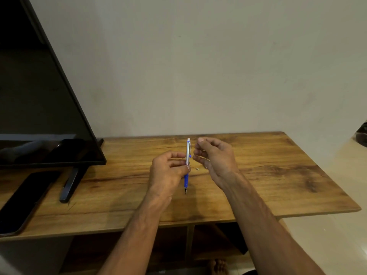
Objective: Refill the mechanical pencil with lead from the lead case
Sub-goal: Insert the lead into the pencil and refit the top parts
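My left hand grips a mechanical pencil at its middle and holds it upright above the wooden table. The pencil has a silver upper barrel, a blue grip, a white top end and a dark tip pointing down. My right hand hovers just right of the pencil's upper half, fingers loosely curled, thumb raised near the white top. A small dark bit shows under its lower fingers; what it is cannot be told. A tiny white piece lies on the table between my hands. No lead case is visible.
A black monitor on a stand fills the left side. A dark phone lies flat at the table's front left. A wall rises right behind the table. Open shelves sit under the tabletop.
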